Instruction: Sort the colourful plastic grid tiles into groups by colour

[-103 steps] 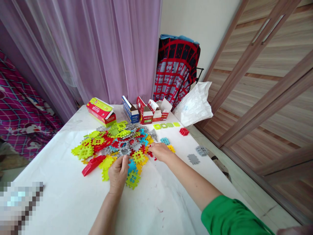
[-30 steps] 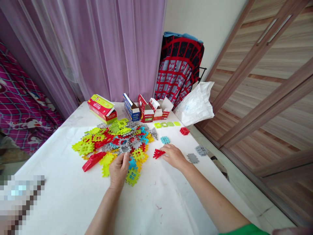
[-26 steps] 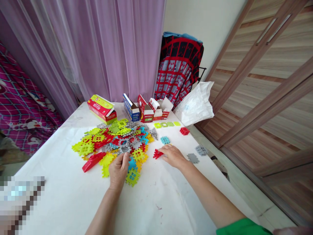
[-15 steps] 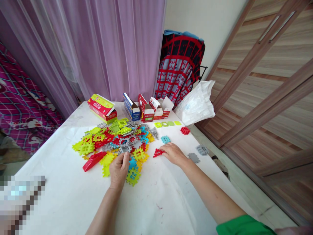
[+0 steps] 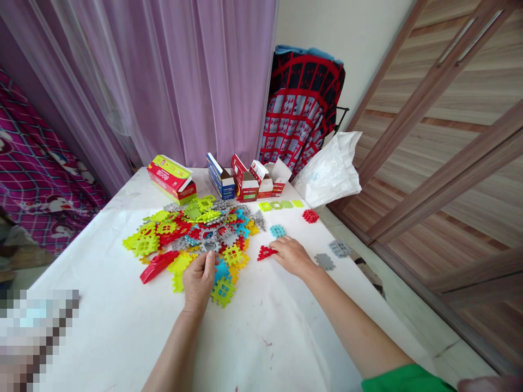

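A long red plastic piece (image 5: 158, 265) lies at the near left edge of the heap of multicoloured notched plastic tiles (image 5: 208, 234). The bare left hand (image 5: 199, 280) is at the heap's near edge, fingers curled, thumb against forefinger; whether it grips a tile cannot be told. Right of the heap, a small red toothed plastic triangle (image 5: 265, 252) is apart from it, its right end pinched by the right hand (image 5: 291, 255). Judged by appearance, the triangle is light, stiff and somewhat slippery, not fragile; hold it by a corner or opposite edges. Farther right of the heap lies a flat grey notched plastic square (image 5: 324, 261).
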### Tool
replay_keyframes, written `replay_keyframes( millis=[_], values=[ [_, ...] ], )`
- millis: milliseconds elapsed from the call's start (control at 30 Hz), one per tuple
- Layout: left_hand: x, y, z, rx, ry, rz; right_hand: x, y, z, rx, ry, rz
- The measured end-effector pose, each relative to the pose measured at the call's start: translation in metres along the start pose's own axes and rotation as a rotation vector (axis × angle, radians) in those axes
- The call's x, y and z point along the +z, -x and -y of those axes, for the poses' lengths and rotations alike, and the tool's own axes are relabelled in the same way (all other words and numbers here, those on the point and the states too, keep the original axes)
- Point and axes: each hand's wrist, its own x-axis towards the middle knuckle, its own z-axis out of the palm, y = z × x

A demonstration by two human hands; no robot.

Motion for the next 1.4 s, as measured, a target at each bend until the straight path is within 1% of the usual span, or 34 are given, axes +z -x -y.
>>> replay_keyframes(
  millis=[67,100,167,233,300,367,467,567,667,733,833,900,933,967,1000,1033,1100,1133,1167,1200,1233,1300,1400],
  values=[
    [0.0,0.0,0.001,0.03,-0.032,-0.004,0.004,0.005,0.01,0.011,-0.06,-0.1],
    [-0.001,0.001,0.002,0.068,-0.063,-0.009,0.009,0.008,0.017,0.016,-0.103,-0.156],
    [-0.002,0.002,0.001,0.184,-0.138,-0.004,0.021,0.015,0.033,0.019,-0.201,-0.25],
    [-0.006,0.004,0.001,0.296,-0.201,0.022,0.036,0.022,0.052,-0.002,-0.291,-0.293],
    [-0.012,0.006,0.001,0.357,-0.249,0.041,0.048,0.028,0.069,-0.017,-0.367,-0.301],
    [-0.021,0.01,0.004,0.401,-0.304,0.074,0.055,0.032,0.083,-0.023,-0.42,-0.291],
    [-0.036,0.021,0.014,0.487,-0.457,0.172,0.056,0.033,0.097,-0.052,-0.441,-0.248],
    [-0.044,0.036,0.027,0.524,-0.649,0.232,0.054,0.031,0.105,-0.073,-0.399,-0.198],
    [-0.044,0.046,0.037,0.538,-0.737,0.258,0.057,0.029,0.11,-0.067,-0.376,-0.167],
    [-0.042,0.048,0.038,0.546,-0.75,0.259,0.059,0.028,0.112,-0.055,-0.402,-0.171],
    [-0.038,0.048,0.033,0.569,-0.722,0.226,0.063,0.027,0.111,-0.033,-0.518,-0.204],
    [-0.036,0.048,0.024,0.567,-0.635,0.177,0.065,0.027,0.107,-0.006,-0.653,-0.264],
    [-0.034,0.049,0.019,0.539,-0.565,0.147,0.065,0.028,0.104,0.008,-0.714,-0.317],
    [-0.032,0.05,0.013,0.478,-0.484,0.123,0.064,0.029,0.1,0.019,-0.758,-0.385],
    [-0.029,0.052,0.007,0.382,-0.396,0.116,0.063,0.03,0.096,0.024,-0.776,-0.459],
    [-0.026,0.053,0.0,0.253,-0.3,0.135,0.062,0.032,0.093,0.022,-0.767,-0.531],
    [-0.017,0.054,-0.012,-0.049,-0.092,0.235,0.058,0.036,0.088,-0.008,-0.701,-0.634],
    [-0.012,0.055,-0.018,-0.188,0.024,0.297,0.056,0.038,0.086,-0.03,-0.66,-0.662],
    [-0.007,0.054,-0.024,-0.299,0.136,0.344,0.054,0.039,0.086,-0.054,-0.621,-0.678],
    [-0.002,0.053,-0.028,-0.374,0.228,0.362,0.052,0.041,0.085,-0.08,-0.587,-0.685],
    [0.002,0.052,-0.031,-0.43,0.298,0.368,0.051,0.042,0.085,-0.103,-0.558,-0.687],
    [0.007,0.05,-0.036,-0.485,0.378,0.362,0.051,0.043,0.085,-0.132,-0.516,-0.682],
    [0.01,0.047,-0.037,-0.488,0.407,0.346,0.053,0.042,0.083,-0.103,-0.489,-0.684]
  ],
)
